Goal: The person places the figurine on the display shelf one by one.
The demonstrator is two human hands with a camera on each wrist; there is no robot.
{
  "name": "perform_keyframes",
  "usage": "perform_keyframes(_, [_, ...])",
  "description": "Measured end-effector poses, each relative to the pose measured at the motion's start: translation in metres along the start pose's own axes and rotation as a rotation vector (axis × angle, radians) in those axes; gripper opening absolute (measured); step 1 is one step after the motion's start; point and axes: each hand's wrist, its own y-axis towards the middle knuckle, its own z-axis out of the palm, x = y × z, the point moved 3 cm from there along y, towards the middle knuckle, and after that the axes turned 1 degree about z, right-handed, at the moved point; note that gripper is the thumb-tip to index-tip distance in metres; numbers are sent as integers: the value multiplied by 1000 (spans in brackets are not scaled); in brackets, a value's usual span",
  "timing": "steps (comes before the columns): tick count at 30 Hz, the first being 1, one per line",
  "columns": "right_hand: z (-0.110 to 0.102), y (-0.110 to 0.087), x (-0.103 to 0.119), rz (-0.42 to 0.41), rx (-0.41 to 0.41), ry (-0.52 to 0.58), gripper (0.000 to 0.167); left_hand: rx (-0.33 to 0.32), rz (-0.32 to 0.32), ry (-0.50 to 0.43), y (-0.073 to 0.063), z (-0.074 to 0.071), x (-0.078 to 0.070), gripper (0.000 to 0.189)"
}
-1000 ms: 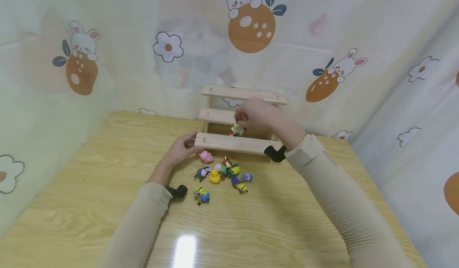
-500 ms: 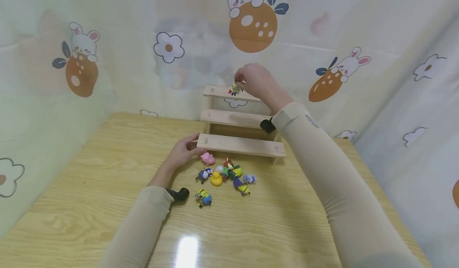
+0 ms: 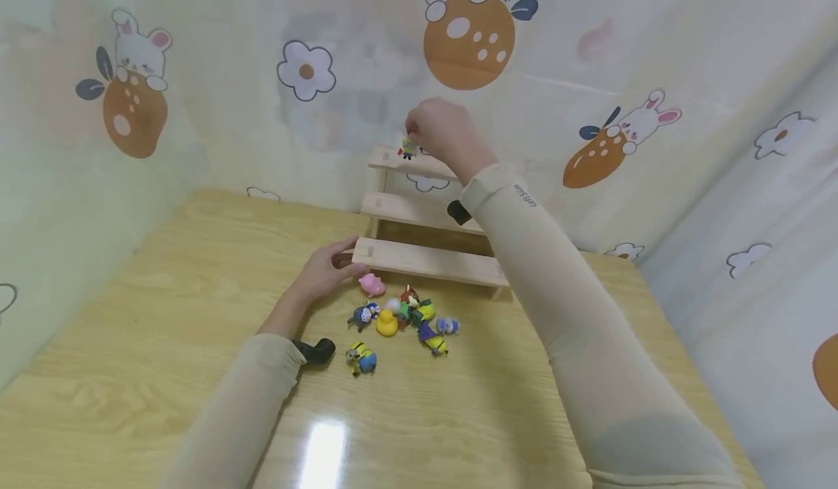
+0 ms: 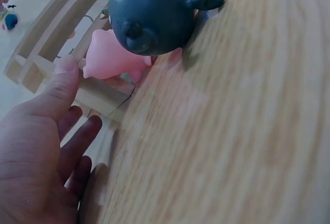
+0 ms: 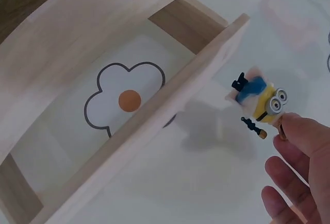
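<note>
My right hand [image 3: 445, 129] pinches a small minion figure [image 5: 260, 98] by the top of its head, with thumb and fingertips. In the right wrist view the figure has goggles, blue clothing and a pale cape, and it shows apart from the board. It hangs just above the left part of the top tier of a three-tier wooden display rack [image 3: 425, 257]. My left hand [image 3: 322, 271] holds the left end of the bottom tier, thumb in front and index finger behind; the other fingers curl loosely. A pink pig [image 4: 111, 59] lies beside that thumb.
In front of the rack lie a yellow duck [image 3: 387, 323], a dark blue figure [image 3: 361, 316], a fox figure [image 3: 409, 296], a purple-and-yellow figure [image 3: 432, 339], a grey-blue figure [image 3: 448, 325] and another minion [image 3: 361, 358]. A patterned curtain [image 3: 366, 110] hangs behind.
My right hand has lifted the minion figure from near the lower tiers up to the top tier, then shifted left along it. My left hand has stayed at the rack's end.
</note>
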Motion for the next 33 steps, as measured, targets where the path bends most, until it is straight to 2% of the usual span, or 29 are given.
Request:
perform_keyframes(3, [5,4,0,8,-5,-14,21,-7,-3,-7,0,1,0,73])
perform_keyframes(5, [6,5,1,9,-14,-21,21,-20,9,-9,4,3,9,74])
perform_keyframes(17, [20,15,9,4,15,-20,17,-37,21,-2,1,2,10,74])
perform_keyframes(25, [27,15,8,20,-16,-10,22,-48,3,32,-1,2,13,75])
perform_keyframes(33, [27,14,4,40,-42,-5,20,-57,13,62,1,2,11,74])
